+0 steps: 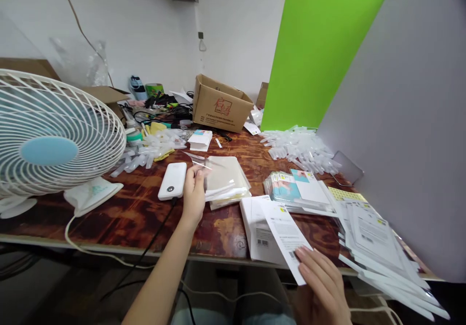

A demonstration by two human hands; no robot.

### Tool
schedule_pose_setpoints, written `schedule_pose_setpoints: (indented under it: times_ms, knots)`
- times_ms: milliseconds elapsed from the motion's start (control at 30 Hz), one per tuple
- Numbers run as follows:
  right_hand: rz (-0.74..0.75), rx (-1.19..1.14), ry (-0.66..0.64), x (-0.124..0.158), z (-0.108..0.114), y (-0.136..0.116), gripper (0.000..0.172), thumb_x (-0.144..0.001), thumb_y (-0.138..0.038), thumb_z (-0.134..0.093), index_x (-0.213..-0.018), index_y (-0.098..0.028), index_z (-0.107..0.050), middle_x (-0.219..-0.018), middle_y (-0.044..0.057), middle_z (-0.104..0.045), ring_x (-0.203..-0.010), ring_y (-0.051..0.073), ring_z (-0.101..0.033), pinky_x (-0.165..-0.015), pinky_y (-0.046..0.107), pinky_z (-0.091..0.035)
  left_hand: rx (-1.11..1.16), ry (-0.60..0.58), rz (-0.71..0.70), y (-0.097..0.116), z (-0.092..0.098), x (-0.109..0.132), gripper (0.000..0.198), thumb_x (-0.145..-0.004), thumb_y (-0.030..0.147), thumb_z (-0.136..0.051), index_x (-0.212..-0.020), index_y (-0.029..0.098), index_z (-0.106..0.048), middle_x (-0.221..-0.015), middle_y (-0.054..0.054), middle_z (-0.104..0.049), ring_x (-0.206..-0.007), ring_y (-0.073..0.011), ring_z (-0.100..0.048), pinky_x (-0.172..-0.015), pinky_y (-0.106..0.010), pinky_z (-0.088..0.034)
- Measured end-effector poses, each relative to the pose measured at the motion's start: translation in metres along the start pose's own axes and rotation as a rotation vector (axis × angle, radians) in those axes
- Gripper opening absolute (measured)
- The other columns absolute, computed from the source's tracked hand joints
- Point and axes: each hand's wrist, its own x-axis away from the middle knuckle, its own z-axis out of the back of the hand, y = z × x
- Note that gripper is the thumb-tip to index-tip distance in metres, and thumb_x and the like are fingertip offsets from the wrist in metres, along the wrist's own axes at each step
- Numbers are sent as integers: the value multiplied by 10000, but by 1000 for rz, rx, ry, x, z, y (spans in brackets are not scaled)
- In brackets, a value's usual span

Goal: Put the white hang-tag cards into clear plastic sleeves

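Note:
My left hand (pixel 194 191) pinches the edge of a clear plastic bag (pixel 214 174), which lifts off a stack of similar clear bags (pixel 231 169). In my right hand (pixel 322 279) is a white printed card (pixel 286 235), its fingers along the lower right edge and the thumb hidden beneath. The card slants over a stack of the same white cards (pixel 255 230) at the table's front edge. Beyond it lie packed cards in clear bags (pixel 284 189), showing blue and white fronts. A white power bank (pixel 173 181) with a cable sits just left of my left hand.
A white fan (pixel 61 140) stands at far left. Small translucent pieces lie in piles at left (pixel 156 145) and right (pixel 298 147). A cardboard box (pixel 222 104) stands at the back. More bagged cards (pixel 378 237) overhang the front edge, near a grey panel (pixel 411 121).

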Motion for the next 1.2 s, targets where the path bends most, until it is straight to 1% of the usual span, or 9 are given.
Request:
schedule_pose_setpoints:
  times_ms: [200, 400, 567, 733, 900, 1000, 1067, 1133, 1200]
  knots:
    - [173, -70, -78, -33, -3, -13, 81, -894, -86, -503, -876, -124, -572, -878, 102, -729, -1024, 229, -668, -763, 358, -594, 267, -152, 185, 42, -1, 26, 173, -853, 273, -553, -953, 239, -416, -1232, -117, -648, -1042, -247, -681, -958, -457, -485]
    - [379, -33, -188, -56, -9, -17, 180, -905, -95, -476, -810, -174, -607, -875, 19, -748, -991, 201, -683, -878, 352, -560, 580, -240, 563, 81, 8, 70, 251, -905, 169, -488, -1133, 265, -444, -1148, -103, -715, -1094, -219, -659, -884, -338, -534]
    - [414, -72, -218, -51, -10, -13, 106, -875, -117, -535, -872, -160, -632, -969, 58, -736, -1089, 221, -640, -958, 378, -515, 582, -321, 722, 87, 2, 106, 425, -884, 279, -576, -1299, 280, -490, -1242, -85, -674, -1166, -248, -609, -937, -361, -518]
    - [301, -50, -274, -35, -13, -13, 258, -936, -136, -427, -1047, -142, -659, -1137, 103, -686, -1210, 243, -560, -1009, 425, -460, 571, -313, 778, 77, 2, 140, 519, -805, 385, -681, -1293, 289, -534, -1290, -93, -645, -1236, -277, -553, -1028, -388, -450]
    - [105, -143, -236, -29, -14, -15, 246, -918, -133, -469, -1028, -201, -678, -1211, 106, -644, -1195, 236, -554, -944, 433, -499, 558, -340, 722, 80, 4, 150, 480, -843, 377, -631, -1305, 303, -527, -1264, -101, -662, -1234, -287, -556, -1054, -428, -417]
    - [-151, -196, -237, -27, -15, -17, 241, -894, -240, -570, -1119, -253, -655, -1372, 95, -523, -1246, 247, -507, -945, 418, -511, 510, -391, 699, 76, 4, 155, 471, -838, 397, -629, -1291, 290, -554, -1246, -103, -672, -1230, -294, -560, -1078, -440, -390]
    - [-417, -244, -214, -25, -18, -20, 431, -838, -342, -662, -1247, -236, -578, -1438, 129, -444, -1281, 268, -485, -925, 387, -537, 449, -424, 687, 69, 5, 160, 459, -820, 441, -638, -1248, 280, -602, -1255, -102, -667, -1253, -298, -538, -1099, -430, -367]
    - [-625, -328, -165, -24, -19, -25, 617, -808, -386, -693, -1351, -191, -474, -1402, 166, -481, -1230, 262, -543, -860, 317, -572, 368, -440, 695, 63, 6, 166, 474, -806, 482, -638, -1236, 284, -618, -1270, -99, -657, -1273, -301, -518, -1104, -426, -359]
    - [-687, -403, -125, -24, -17, -30, 566, -804, -370, -700, -1308, -188, -519, -1231, 134, -634, -1040, 224, -666, -757, 245, -595, 296, -491, 709, 62, 8, 166, 513, -801, 518, -624, -1258, 286, -604, -1250, -110, -665, -1242, -309, -545, -1069, -441, -398]
